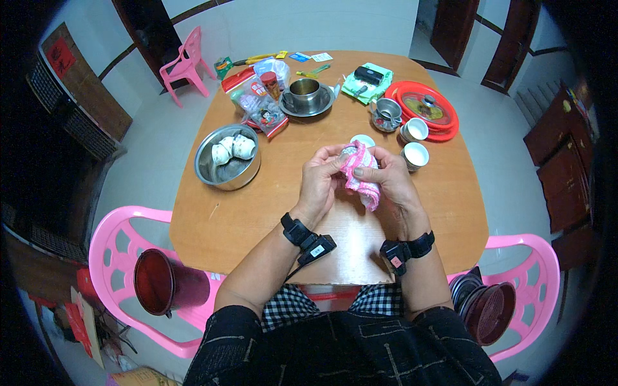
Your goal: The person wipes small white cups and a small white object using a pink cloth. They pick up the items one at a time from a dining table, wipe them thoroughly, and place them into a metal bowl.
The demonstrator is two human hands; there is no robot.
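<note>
My left hand [321,178] and my right hand [391,176] are together over the middle of the table, both gripping a pink and white cloth [362,186]. The cloth is wrapped about something that it mostly hides; a bit of patterned surface shows by my left thumb. Just beyond the cloth is a white cup [363,140], partly covered by it. To the right of my right hand stand white cups in two stacks, a nearer one [415,155] and a farther one [414,129]. More white cups [231,149] lie in a steel pot [253,171] at the left.
Behind the cups are a metal teapot [386,116] and a red tray [449,132] with a glass lid. Farther back are a steel bowl [305,91] on a metal plate, plastic bags [263,108] and a green packet [381,91]. Pink chairs [130,212] flank me, holding a dark red bin [193,287] and pans.
</note>
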